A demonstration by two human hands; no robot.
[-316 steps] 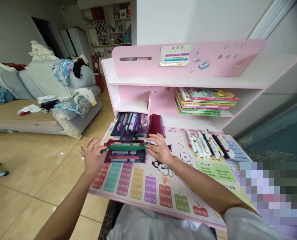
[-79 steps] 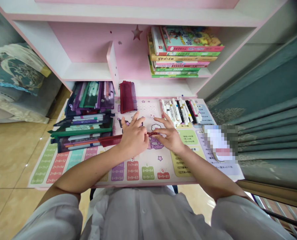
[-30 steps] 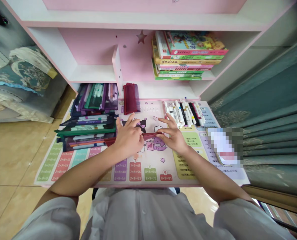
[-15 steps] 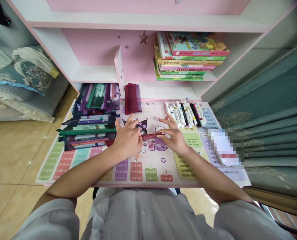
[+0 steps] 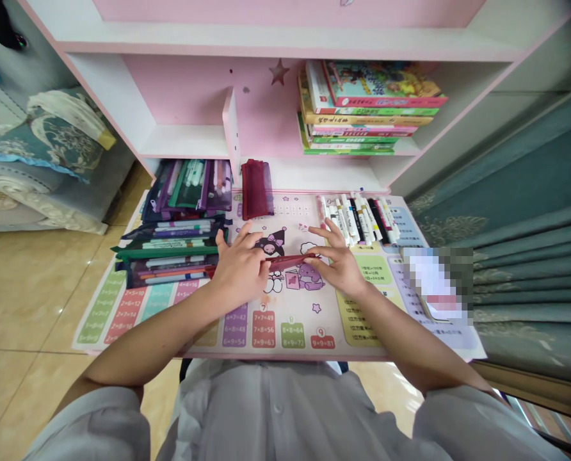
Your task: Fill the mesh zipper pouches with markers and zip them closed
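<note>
A dark red mesh zip pouch (image 5: 289,261) is stretched between my hands above the middle of the desk. My left hand (image 5: 242,266) pinches it on the left, and part of the pouch is hidden under that hand. With thumb and forefinger, my right hand (image 5: 338,261) grips its right end; the other fingers are raised. Left of my left hand lie filled mesh pouches (image 5: 170,256) with pens inside. Beyond my right hand, white-barrelled markers (image 5: 357,218) are lined up in a loose row.
More filled pouches (image 5: 189,186) lie at the back left, and flat dark red pouches (image 5: 257,189) beside the shelf divider (image 5: 231,125). Books (image 5: 362,121) are stacked on the shelf. A blurred phone (image 5: 432,282) lies at the desk's right edge, near a teal curtain (image 5: 520,243).
My left hand has slid slightly left along the pouch, so more of its red edge shows between my hands. My right hand keeps its pinch at the right end.
</note>
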